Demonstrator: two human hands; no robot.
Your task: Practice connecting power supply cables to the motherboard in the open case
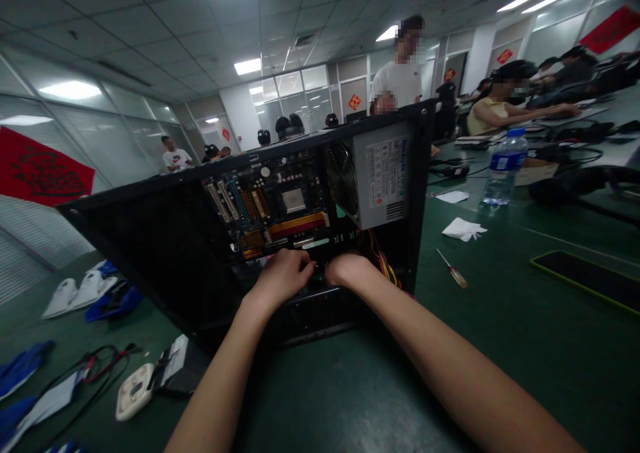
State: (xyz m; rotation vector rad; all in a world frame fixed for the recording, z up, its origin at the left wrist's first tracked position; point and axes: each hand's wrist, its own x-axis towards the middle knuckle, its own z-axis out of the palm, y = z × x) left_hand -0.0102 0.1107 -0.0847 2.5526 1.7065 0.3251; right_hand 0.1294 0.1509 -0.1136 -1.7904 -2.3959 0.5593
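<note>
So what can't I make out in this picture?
All in the head view:
Right hand: its fingertips and anything they grip, hidden behind the hand itself.
Left hand: whatever lies under it, hidden by the hand.
Power supply label: print too small and blurred to read.
Black slab: its far end, cut off by the right edge.

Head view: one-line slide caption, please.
Both hands reach into an open computer case, below its motherboard and power supply; a screwdriver lies on the green table.
</note>
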